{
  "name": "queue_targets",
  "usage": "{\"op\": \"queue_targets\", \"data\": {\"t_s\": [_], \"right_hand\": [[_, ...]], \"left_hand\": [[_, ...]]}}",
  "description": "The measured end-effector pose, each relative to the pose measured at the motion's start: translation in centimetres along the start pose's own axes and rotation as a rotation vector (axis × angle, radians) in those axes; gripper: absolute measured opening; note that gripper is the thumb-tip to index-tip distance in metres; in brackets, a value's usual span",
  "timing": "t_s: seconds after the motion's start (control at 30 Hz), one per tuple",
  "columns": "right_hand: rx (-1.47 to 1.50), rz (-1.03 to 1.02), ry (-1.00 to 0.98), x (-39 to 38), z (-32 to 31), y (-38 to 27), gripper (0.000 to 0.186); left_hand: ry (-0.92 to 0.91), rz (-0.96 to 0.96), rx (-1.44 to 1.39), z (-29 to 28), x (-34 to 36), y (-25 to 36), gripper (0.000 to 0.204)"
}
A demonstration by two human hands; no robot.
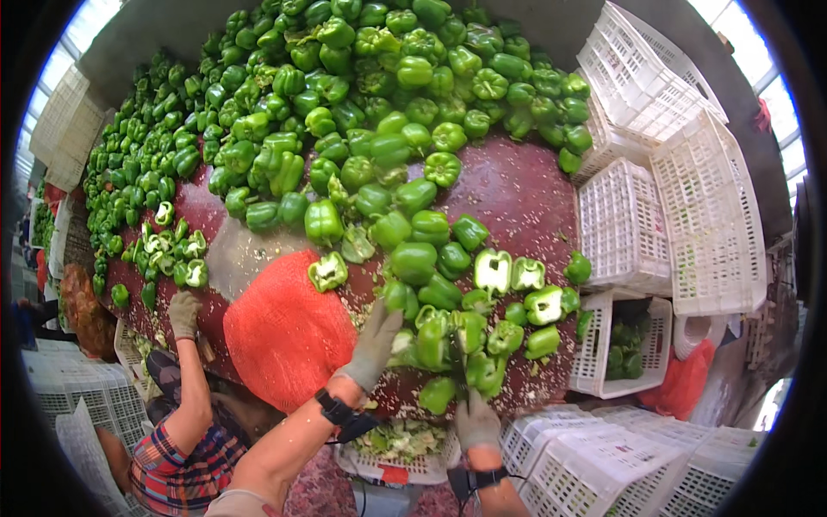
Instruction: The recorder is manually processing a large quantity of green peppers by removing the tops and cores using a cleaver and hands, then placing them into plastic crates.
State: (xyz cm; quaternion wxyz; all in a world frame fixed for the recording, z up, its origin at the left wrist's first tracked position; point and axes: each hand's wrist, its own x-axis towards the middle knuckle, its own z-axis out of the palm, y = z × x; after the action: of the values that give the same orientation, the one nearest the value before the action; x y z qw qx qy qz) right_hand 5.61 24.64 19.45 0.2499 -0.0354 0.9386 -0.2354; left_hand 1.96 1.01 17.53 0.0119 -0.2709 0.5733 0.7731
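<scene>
My left hand, in a pale work glove, reaches over the table with its fingers stretched out. Its fingertips are against a whole green bell pepper at the near edge of the pile. Lower right, my gloved right hand is closed around a knife, whose dark narrow blade points away from me among cut peppers. Halved peppers with pale insides show beyond the blade, such as one cut pepper and another cut pepper. Left of my left hand lies a red mesh sack.
A large heap of green peppers covers the far side of the dark red table. White plastic crates stand along the right. Below the edge, a crate holds pepper scraps. At left, a co-worker's gloved hand rests near cut peppers.
</scene>
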Motion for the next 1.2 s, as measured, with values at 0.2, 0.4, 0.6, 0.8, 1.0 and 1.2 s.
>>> {"op": "queue_targets", "data": {"t_s": [0.2, 0.4, 0.6, 0.8, 1.0, 1.2], "right_hand": [[0.186, 0.194, 0.005, -2.4, 5.2, 4.5, 0.041], [0.327, 0.207, -0.019, -2.9, 4.9, 3.4, 0.037], [0.482, 0.089, 0.088, -3.5, 2.8, 3.8, 0.033], [0.555, 0.176, 0.269, -1.1, -3.2, 3.6, 0.026], [0.993, 0.311, 0.287, -0.4, -4.5, 1.8, 0.028], [0.956, 0.385, 0.330, -2.8, 0.3, 5.0, 0.020]], "left_hand": [[0.056, 0.281, 1.277, -0.8, 8.0, -2.2, 0.079], [-0.066, 0.307, 1.976, 1.6, 16.7, -3.1, 0.089], [0.102, 0.182, 1.619, 0.0, 15.2, -2.0, 0.079], [0.108, 0.215, 1.444, -1.2, 12.8, -4.3, 0.072], [0.138, 0.005, 1.378, 1.5, 14.9, -3.7, 0.089], [0.380, 0.038, 1.131, 2.8, 17.6, -4.8, 0.095]]}}
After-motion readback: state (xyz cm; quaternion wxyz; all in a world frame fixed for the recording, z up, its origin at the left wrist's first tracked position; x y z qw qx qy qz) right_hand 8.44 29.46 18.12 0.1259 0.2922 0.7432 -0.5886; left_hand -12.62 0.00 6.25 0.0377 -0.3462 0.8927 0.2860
